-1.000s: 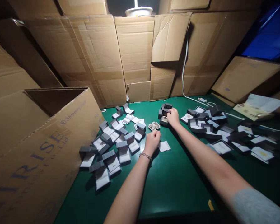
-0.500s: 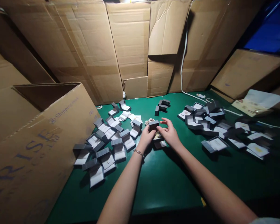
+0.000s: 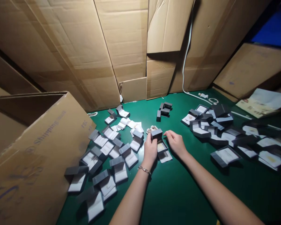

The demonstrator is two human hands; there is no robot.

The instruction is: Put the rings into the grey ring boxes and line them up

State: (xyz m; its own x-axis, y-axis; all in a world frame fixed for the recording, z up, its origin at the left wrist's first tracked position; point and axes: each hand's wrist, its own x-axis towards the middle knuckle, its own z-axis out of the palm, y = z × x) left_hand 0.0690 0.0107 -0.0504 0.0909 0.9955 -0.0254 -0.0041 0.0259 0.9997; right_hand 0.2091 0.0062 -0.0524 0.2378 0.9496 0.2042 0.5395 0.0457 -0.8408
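Observation:
My left hand grips a small dark grey jewelry box, whose lid stands up and whose pale inside faces me. A white card or pad lies at its near edge. Just right of the box is my right hand, apart from it, with its fingers curled in and the thumb and forefinger close together; whatever they pinch, if anything, is too small to make out. Behind the box sits a little heap of small pale pieces.
Several opened grey boxes with white insides spread left, near white pads. More opened boxes lie right. A few dark boxes sit at the back. A big carton borders the left; a white cable runs behind.
My right hand has come away from the box to the right and its fingers have curled in. The box's raised lid and inside now show more. The view has shifted slightly.

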